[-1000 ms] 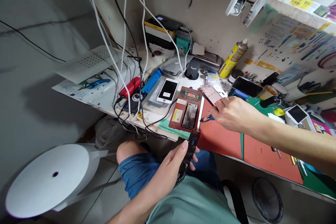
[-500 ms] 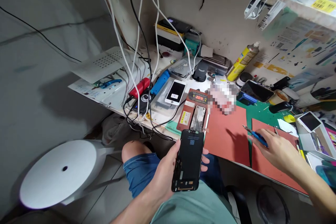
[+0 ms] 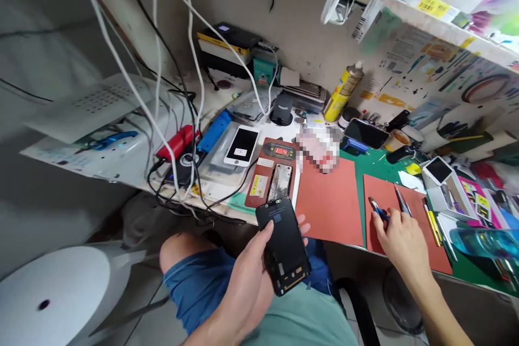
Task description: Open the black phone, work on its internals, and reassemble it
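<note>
My left hand (image 3: 253,270) is closed round a black phone screen (image 3: 286,248), its back side up, thumb across the top left and fingertips showing at the right edge. The screen is held over my lap, tilted. On the right orange mat (image 3: 425,227), my right hand (image 3: 405,243) has its fingers on small blue-handled pliers (image 3: 377,209), jaws pointing away; part of the handles is hidden. Grey tweezers (image 3: 402,200) lie beside those fingers. Past the screen's top edge, a worn metal phone part (image 3: 280,181) rests on a brown heating plate (image 3: 265,170) with a lit red display.
A white phone (image 3: 242,146) lies on a plastic tray left of the plate. White and black cables (image 3: 190,65) hang over the bench's left side. At the back stands a yellow spray can (image 3: 344,92). Pens (image 3: 433,224) and a blue bottle (image 3: 482,242) are at the right.
My right hand has lowered the pliers onto the right mat. My left hand has tilted the screen, and its thumb lies further over it. The view has swung right.
</note>
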The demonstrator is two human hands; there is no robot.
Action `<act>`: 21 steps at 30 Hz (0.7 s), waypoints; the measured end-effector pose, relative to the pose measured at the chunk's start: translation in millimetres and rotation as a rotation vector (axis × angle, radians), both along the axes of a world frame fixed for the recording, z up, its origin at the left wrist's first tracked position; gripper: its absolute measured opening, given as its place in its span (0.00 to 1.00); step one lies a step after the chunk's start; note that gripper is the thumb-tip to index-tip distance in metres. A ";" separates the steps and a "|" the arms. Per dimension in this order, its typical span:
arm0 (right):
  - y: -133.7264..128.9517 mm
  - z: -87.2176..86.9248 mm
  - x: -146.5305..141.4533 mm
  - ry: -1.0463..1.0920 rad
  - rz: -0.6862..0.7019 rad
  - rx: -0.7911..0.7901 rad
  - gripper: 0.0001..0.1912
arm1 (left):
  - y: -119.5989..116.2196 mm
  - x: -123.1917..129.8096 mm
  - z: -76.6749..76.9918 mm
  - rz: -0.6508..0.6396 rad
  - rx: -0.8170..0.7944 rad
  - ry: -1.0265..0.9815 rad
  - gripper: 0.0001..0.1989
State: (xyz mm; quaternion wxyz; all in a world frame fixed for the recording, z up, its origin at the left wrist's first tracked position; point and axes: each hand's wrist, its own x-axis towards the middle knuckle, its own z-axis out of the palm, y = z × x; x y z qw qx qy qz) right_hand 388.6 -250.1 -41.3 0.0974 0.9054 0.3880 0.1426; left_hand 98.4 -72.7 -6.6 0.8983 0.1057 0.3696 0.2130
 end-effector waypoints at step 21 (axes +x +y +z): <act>60.5 -0.1 -36.3 0.791 0.563 0.298 0.32 | -70.8 12.6 -72.8 -0.151 0.495 0.139 0.38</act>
